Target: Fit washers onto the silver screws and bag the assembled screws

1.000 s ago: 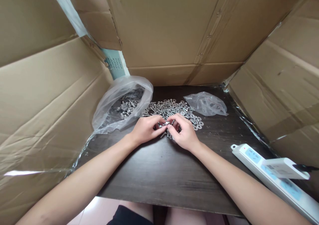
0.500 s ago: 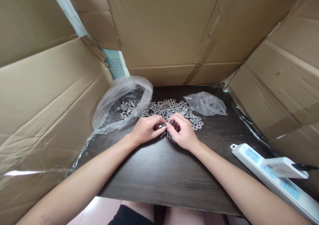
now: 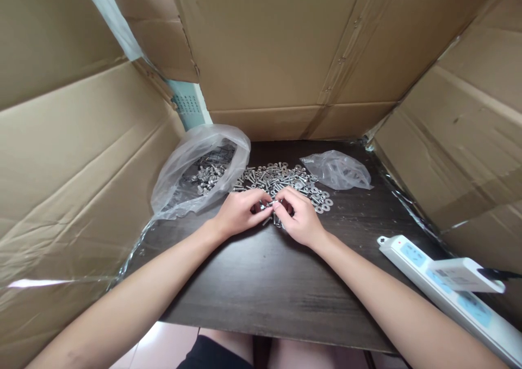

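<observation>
My left hand (image 3: 241,212) and my right hand (image 3: 300,216) meet fingertip to fingertip at the near edge of a pile of loose hardware (image 3: 269,177). Between the pinched thumbs and forefingers is a small silvery bolt (image 3: 271,203), gripped from both sides. Fingers cover most of it, so whether a nut or washer sits on it cannot be made out. The pile mixes screws, nuts and flat washers (image 3: 325,201). Several more pieces lie just below the fingertips.
To the left, an open clear plastic bag (image 3: 171,195) holds more bolts (image 3: 207,178). A crumpled plastic bag (image 3: 338,170) lies behind on the right. A white power strip (image 3: 395,249) with a plugged-in adapter (image 3: 465,276) is at the right. Cardboard walls (image 3: 265,48) surround the dark table (image 3: 261,287).
Both hands stay in nearly the same place. The right fingers have shifted very slightly around the bolt; everything else is unmoved.
</observation>
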Available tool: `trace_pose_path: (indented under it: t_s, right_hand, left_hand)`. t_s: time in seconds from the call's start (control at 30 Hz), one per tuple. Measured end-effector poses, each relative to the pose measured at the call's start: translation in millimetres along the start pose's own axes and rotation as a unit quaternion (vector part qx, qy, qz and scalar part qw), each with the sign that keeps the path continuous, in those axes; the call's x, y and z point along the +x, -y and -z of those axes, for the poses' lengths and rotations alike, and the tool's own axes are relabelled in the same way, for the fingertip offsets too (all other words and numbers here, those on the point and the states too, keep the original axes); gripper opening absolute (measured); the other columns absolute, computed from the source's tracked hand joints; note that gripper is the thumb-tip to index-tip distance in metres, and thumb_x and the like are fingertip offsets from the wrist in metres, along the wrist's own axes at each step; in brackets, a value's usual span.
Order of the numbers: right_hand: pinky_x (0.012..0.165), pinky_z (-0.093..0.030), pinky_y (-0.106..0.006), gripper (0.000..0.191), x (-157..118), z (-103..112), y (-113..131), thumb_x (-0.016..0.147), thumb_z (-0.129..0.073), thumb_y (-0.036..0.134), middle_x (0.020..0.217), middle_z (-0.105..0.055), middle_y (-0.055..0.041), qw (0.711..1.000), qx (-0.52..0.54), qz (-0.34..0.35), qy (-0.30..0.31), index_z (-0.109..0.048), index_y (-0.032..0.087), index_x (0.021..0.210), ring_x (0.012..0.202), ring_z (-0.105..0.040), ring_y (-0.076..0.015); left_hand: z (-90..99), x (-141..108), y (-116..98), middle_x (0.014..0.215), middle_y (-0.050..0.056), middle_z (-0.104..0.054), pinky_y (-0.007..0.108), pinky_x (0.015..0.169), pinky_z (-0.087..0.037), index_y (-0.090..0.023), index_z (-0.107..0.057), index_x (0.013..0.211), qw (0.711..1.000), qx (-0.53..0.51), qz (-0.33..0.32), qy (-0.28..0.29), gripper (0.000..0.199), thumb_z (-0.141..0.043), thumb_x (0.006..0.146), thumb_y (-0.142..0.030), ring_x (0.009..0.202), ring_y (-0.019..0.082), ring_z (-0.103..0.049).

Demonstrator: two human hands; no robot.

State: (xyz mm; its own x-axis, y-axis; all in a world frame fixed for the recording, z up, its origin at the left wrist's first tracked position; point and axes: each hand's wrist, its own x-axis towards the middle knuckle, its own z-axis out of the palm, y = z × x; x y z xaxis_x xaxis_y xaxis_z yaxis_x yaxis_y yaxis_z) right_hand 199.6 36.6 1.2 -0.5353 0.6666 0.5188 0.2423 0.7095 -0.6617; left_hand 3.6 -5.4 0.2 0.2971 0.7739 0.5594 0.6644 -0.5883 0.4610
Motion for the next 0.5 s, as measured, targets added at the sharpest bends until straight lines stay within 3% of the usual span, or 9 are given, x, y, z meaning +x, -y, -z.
trace_pose_path:
  t_s: [0.5]
  right_hand:
    - [0.062, -0.039, -0.03, 0.024, 0.2, -0.4, -0.1, 0.1, -0.052, 0.025, 0.075, -0.053, -0.0007, 1.0, 0.015, 0.001, -0.001, -0.051, 0.021, 0.076, 0.066, -0.05, -0.0153]
  left_hand:
    - [-0.1, 0.5, -0.7, 0.079, 0.0, -0.069, 0.019, 0.059, -0.048, -0.016, -0.066, 0.096, 1.0, -0.008, -0.021, -0.015, 0.009, -0.063, 0.095, -0.025, 0.062, 0.009, -0.063]
